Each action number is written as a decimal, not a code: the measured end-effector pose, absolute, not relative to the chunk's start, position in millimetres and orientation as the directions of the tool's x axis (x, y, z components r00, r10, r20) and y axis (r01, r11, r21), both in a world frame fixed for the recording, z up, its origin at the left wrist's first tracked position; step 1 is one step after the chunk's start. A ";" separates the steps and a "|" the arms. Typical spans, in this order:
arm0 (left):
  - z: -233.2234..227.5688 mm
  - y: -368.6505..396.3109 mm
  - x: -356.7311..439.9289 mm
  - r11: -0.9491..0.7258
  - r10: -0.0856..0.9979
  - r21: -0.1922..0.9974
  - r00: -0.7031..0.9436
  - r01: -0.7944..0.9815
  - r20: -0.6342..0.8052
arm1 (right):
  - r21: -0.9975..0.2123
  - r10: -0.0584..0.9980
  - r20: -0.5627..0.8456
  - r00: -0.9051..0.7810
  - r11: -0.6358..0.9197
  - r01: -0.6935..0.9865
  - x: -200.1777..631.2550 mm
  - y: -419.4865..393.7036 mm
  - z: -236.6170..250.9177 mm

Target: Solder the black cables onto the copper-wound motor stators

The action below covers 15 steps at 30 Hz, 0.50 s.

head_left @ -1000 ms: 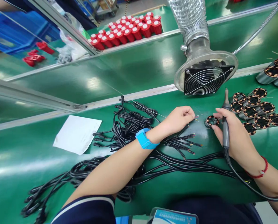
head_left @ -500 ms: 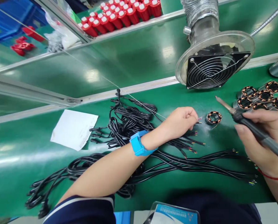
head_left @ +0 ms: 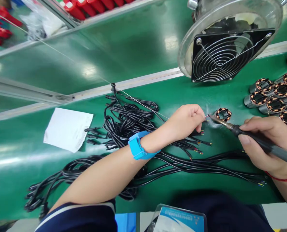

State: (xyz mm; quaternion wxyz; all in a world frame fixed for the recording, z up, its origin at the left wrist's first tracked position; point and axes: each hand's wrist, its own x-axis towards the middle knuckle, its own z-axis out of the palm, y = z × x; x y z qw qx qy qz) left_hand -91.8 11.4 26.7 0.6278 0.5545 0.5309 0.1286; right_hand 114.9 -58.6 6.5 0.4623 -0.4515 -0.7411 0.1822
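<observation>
The right grip (head_left: pixel 270 143) clasps a slender metal-tipped soldering iron (head_left: pixel 256 138); the left grip (head_left: pixel 187 121) pinches thin wire (head_left: pixel 206 116).

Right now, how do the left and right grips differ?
The left grip pinches a thin wire; the right grip holds a soldering iron. The left is bunched almost into a fist; the right extends its thumb along the iron. The left has a blue wristband behind it; the right, a red bracelet. Both are bare.

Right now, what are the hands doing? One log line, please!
left hand: pinching thin wire; right hand: gripping soldering iron, tip near that wire; copper-wound ring: on bench; tip contact: unclear
</observation>
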 end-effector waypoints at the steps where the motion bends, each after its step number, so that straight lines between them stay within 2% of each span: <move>1: 26.8 11.4 -91.7 0.350 0.754 0.835 0.402 0.425 -0.520 | -0.690 0.836 0.520 -0.175 0.532 0.492 114.7 -58.5 6.5; 15: 27.3 11.2 -90.2 0.335 0.771 0.846 0.395 0.414 -0.499 | -0.667 0.816 0.549 -0.182 0.558 0.493 113.5 -57.5 7.4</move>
